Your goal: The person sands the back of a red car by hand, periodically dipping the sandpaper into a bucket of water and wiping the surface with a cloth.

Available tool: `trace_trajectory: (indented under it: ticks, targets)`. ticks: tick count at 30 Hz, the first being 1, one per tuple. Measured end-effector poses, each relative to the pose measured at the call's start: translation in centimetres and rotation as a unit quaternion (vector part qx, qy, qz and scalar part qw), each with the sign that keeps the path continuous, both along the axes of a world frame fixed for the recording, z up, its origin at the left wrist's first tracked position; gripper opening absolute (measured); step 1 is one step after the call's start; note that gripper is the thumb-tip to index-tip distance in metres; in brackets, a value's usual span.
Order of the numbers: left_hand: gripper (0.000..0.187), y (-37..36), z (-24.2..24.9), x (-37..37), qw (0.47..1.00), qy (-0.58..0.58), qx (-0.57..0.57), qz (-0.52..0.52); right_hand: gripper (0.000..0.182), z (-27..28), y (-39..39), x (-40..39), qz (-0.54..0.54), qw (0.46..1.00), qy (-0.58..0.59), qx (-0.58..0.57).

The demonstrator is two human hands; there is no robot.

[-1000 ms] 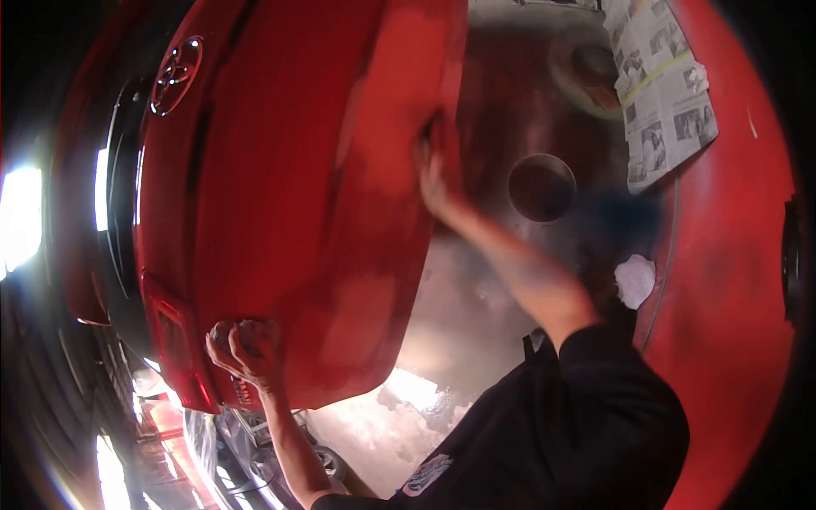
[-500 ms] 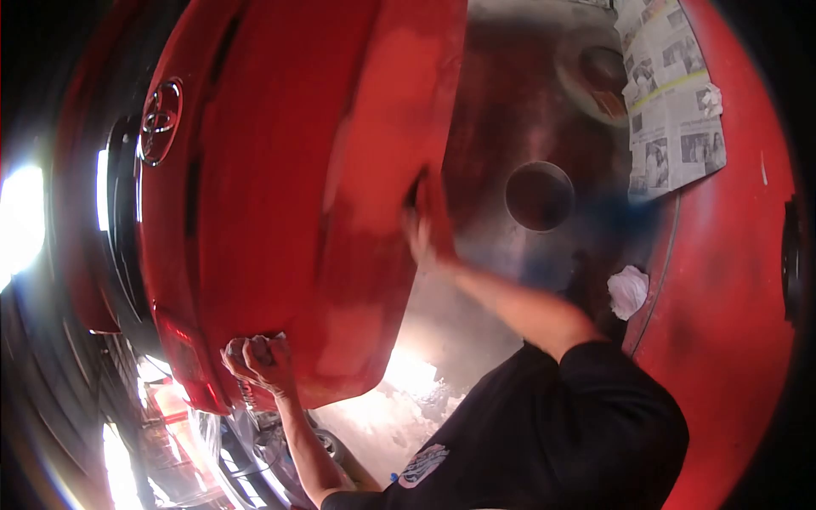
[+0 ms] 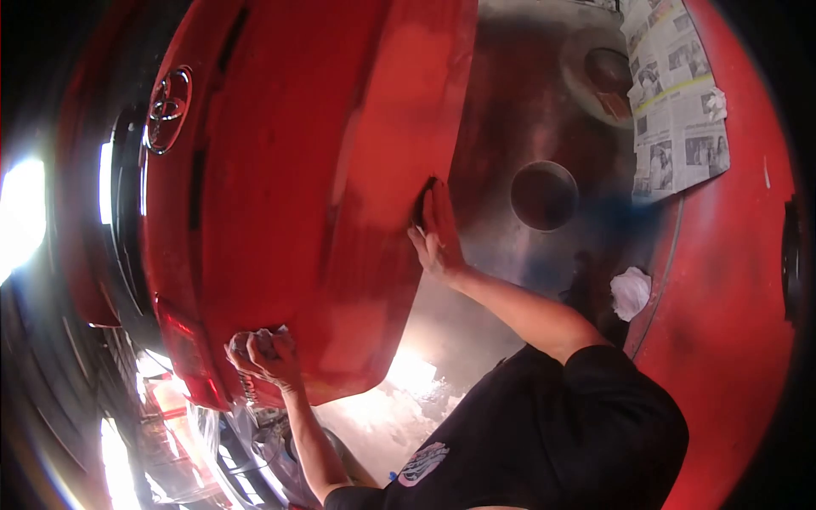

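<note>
A red car's rear panel [image 3: 263, 170], with a chrome oval emblem [image 3: 169, 110], fills the left and middle of the head view. My right hand [image 3: 439, 234] lies against the panel's edge, fingers stretched along it and thumb apart. Beneath its fingers is a dark flat pad [image 3: 422, 202], mostly hidden. Lower down, my left hand [image 3: 265, 364] rests on the red panel near the tail light [image 3: 183, 344]. Its fingers are curled around a crumpled greyish cloth [image 3: 274, 340].
Newspaper [image 3: 676, 102] covers part of another red surface [image 3: 722, 280] at the right. A crumpled white wad [image 3: 631, 293] sits at that surface's edge. A dark round shape [image 3: 544, 196] shows between the red surfaces. Bright light falls on the floor [image 3: 374, 416].
My right hand, blurred before, is now sharper and slightly further right and lower. The left hand keeps its place with the cloth. The whole view has shifted a little.
</note>
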State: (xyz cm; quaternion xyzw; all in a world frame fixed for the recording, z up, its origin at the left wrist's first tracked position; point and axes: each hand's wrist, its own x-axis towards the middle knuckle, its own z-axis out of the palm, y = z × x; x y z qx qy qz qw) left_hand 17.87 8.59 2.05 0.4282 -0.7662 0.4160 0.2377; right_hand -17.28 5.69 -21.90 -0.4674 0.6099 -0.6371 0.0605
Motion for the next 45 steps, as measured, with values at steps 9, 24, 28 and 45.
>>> trace_trajectory:
  ticks: [9,24,28,45]
  targets:
    - [0.051,0.0,0.6,-0.5,1.000,-0.006,-0.015,-0.013,0.059,-2.2,-15.4,-13.7,-0.319,0.801,0.454,0.224]
    - [0.050,-0.8,0.0,-0.3,0.999,0.017,-0.024,-0.031,0.075,1.2,-16.7,-5.7,-0.611,0.395,0.619,0.297]
    - [0.053,-0.8,0.2,0.0,0.999,0.004,-0.026,-0.022,0.077,4.2,-10.7,0.1,-0.589,-0.140,0.712,0.356]
    - [0.054,-0.2,0.7,-2.0,1.000,0.015,-0.014,-0.015,0.055,4.5,-18.5,-12.4,-0.668,0.385,0.627,0.111]
